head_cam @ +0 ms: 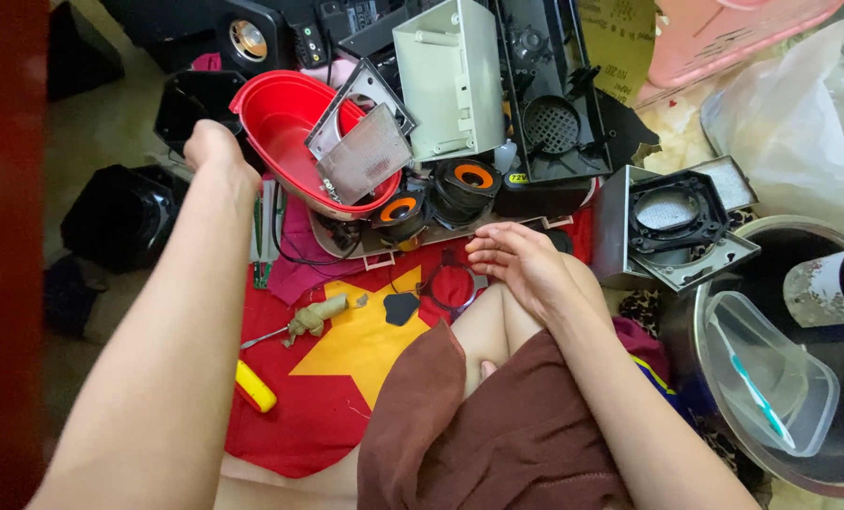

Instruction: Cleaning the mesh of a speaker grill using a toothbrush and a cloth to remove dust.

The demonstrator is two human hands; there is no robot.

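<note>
My left hand [216,149] reaches forward to the left rim of a red plastic bowl [285,118] and seems to grip it; the fingers are hidden behind the hand. Inside the bowl lie a circuit board [365,154] and a black-framed panel [363,90]. My right hand [519,264] rests on my bare knee [483,326] with fingers loosely spread, holding nothing. Just beyond it sit two black speaker drivers with orange centres [441,194].
A grey plastic casing [450,76] and black speaker frames [554,94] stand behind the bowl. A square speaker housing [677,222] lies right. A metal pot [800,378] holds a clear container. A yellow-handled screwdriver [254,385] lies on the red cloth [346,378].
</note>
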